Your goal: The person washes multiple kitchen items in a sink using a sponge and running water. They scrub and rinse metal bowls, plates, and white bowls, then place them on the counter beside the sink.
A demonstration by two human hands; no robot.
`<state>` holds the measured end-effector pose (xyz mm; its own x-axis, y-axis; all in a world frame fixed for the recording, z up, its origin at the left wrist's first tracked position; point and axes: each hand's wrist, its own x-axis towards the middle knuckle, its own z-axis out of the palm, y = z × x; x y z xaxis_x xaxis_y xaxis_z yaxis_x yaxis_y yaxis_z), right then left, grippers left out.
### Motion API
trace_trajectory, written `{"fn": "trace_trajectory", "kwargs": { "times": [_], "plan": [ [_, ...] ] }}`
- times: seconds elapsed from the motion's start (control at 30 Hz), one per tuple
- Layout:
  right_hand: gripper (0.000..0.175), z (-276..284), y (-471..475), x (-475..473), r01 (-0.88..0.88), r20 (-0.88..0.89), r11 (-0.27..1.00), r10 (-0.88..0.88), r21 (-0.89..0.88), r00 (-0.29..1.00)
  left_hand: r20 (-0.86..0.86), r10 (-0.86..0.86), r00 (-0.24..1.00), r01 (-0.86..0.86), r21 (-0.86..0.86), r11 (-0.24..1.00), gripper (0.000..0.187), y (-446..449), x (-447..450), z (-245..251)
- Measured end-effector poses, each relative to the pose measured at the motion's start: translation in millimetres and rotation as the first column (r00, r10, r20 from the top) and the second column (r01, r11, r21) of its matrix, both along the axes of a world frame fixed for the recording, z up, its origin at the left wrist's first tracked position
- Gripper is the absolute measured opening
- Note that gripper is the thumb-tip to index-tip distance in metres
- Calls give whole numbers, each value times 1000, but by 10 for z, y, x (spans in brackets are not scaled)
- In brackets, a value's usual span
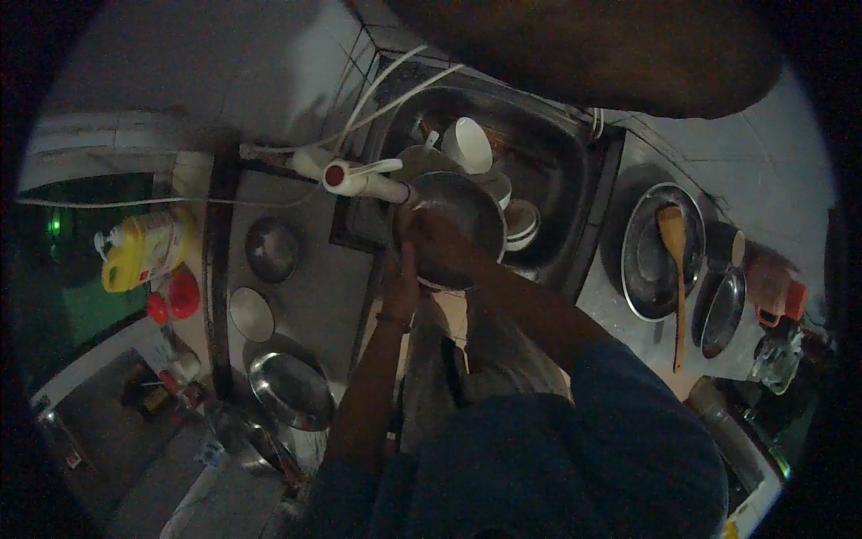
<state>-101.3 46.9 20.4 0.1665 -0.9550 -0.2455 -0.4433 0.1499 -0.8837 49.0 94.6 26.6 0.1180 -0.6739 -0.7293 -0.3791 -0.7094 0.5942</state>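
My left hand [405, 276] grips the near left rim of a round metal pan or bowl [471, 209], which is held tilted over the edge of the sink. Inside that vessel, by its left wall, is my right hand [431, 232]; dim light hides its fingers and whether it holds anything. A white faucet [363, 182] with a red-capped lever reaches over the vessel's left rim. Behind it in the dark sink [572, 162] lie a white bowl [468, 146] on its side, stacked small bowls [522, 226] and other dishes.
Right of the sink, a wooden spatula [673, 236] lies across a large oval dish [646, 283], beside a smaller pan [726, 313]. On the left stand a metal bowl [271, 249], a pale plate [252, 314], a shiny metal basin [293, 391] and a yellow bottle [148, 249].
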Motion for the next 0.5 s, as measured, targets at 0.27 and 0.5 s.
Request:
{"fn": "trace_trajectory", "kwargs": {
  "times": [0.27, 0.5],
  "plan": [
    [35, 549, -99, -787, -528, -266, 849, 504, -23, 822, -119, -108, 987, 43, -448, 893, 56, -495, -109, 875],
    [39, 597, -559, -611, -169, -401, 921, 15, -352, 916, -447, 62, 893, -89, -40, 995, 64, -439, -180, 1032]
  ]
}}
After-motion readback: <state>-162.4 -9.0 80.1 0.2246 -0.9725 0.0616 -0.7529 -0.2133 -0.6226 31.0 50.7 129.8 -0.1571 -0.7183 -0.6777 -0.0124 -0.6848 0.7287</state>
